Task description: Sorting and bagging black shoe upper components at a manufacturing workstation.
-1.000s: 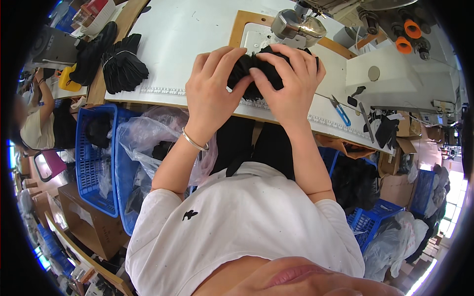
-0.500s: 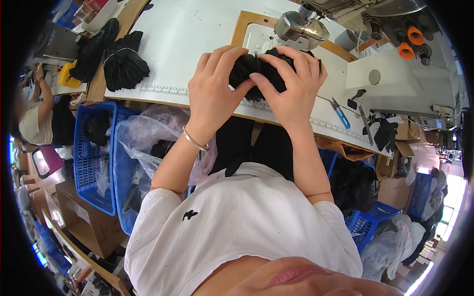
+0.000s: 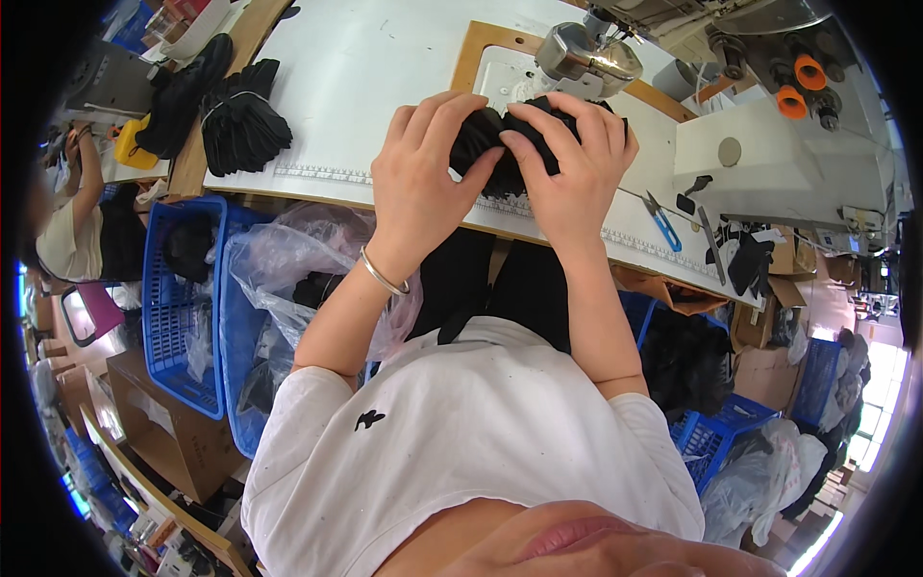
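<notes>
Head view, looking down over the person's chest to the work table. Black fabric piece (image 3: 500, 144), bunched and pleated, sits on the white table (image 3: 365, 77) just in front of the sewing machine head (image 3: 586, 53). It lies between the two hands and partly under them; only the middle strip and a bit of the far right edge show. Its long axis runs roughly left to right across the table, parallel to the near table edge. Which end is the leading end, cannot tell.

Left hand (image 3: 423, 173): fingers curled over the left part of the fabric, fingertips pressed down into it, thumb tucked toward the centre fold. Right hand (image 3: 577, 163): same posture on the right part, fingers draped over the top, pinching the bunch against the left hand's side. Both hands closed on the cloth, almost touching each other at the middle. A thin metal bracelet (image 3: 383, 274) sits on the left wrist.

Outward: blue-handled snips (image 3: 661, 221) lie on the table to the right of the right hand, near the ruler strip along the table edge. A stack of black pieces (image 3: 240, 120) rests well apart at the far left of the table. Below the table edge on the left, blue baskets (image 3: 173, 317) and a clear plastic bag (image 3: 288, 260) hold more dark cloth. Another person (image 3: 72, 231) sits at far left.
</notes>
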`<state>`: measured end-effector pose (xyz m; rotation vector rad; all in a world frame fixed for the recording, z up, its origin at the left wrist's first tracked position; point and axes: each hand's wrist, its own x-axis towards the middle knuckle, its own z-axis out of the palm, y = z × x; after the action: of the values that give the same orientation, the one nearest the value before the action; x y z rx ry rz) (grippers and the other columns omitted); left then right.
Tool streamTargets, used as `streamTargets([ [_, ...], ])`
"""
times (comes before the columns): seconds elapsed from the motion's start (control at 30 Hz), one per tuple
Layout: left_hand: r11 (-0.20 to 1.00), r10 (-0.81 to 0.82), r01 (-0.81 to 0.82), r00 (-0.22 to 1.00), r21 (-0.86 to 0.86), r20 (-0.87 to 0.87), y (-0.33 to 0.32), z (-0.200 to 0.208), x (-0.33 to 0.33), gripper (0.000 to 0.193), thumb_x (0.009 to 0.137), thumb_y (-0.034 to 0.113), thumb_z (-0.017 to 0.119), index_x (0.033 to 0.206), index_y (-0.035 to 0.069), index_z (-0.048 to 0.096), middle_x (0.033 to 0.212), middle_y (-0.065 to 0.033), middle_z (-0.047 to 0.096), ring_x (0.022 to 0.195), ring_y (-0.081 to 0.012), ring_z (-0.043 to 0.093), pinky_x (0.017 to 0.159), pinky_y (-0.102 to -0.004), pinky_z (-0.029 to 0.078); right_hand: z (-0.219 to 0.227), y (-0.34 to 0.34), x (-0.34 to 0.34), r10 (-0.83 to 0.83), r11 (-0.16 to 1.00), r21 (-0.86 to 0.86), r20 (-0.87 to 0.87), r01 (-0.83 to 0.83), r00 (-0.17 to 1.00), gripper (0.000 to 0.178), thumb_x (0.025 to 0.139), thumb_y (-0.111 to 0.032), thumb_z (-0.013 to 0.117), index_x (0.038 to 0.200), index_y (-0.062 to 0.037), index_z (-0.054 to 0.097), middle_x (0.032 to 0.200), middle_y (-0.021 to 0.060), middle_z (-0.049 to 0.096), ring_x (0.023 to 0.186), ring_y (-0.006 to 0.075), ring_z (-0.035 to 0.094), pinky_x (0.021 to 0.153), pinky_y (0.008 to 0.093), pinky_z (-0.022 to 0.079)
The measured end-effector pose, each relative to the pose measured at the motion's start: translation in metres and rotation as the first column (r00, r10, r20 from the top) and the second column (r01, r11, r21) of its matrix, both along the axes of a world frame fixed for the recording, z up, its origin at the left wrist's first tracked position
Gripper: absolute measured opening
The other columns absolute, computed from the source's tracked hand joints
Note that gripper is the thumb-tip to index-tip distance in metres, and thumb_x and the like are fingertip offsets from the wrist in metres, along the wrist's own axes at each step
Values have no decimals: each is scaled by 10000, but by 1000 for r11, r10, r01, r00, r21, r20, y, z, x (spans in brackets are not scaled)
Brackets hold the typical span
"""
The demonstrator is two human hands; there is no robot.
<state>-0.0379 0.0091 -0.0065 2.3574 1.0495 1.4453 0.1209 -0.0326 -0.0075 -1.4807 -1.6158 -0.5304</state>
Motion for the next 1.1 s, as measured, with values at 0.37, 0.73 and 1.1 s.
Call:
streamTargets([
  [0.37, 999, -10, 11, 999, -39, 31, 0, -2, 1, 556, 739, 122, 812, 1250, 101, 595, 1142, -59, 661, 973, -279, 612, 762, -372, 548, 5, 0, -7, -31, 999, -34, -7, 31, 999, 193, 793, -186, 765, 980, -232, 754, 1256, -37, 589, 1097, 217, 540, 1037, 458, 307],
  [0.73, 999, -15, 16, 999, -31, 43, 0, -4, 1, 551, 733, 74, 812, 1240, 79, 596, 1175, -65, 667, 991, -279, 618, 811, -366, 539, 0, 4, -7, -97, 995, -19, -13, 97, 995, 193, 792, -174, 763, 975, -232, 757, 1268, -32, 589, 1123, 219, 519, 1039, 458, 293],
  [1.1, 999, -33, 35, 993, -16, 110, 1, -9, 4, 450, 727, 69, 809, 1131, 65, 611, 1248, -42, 657, 959, -281, 603, 770, -360, 548, 2, 5, -6, -58, 998, 1, 21, 58, 998, 197, 756, -314, 814, 929, -230, 773, 1246, -56, 603, 1127, 220, 516, 1017, 438, 299],
])
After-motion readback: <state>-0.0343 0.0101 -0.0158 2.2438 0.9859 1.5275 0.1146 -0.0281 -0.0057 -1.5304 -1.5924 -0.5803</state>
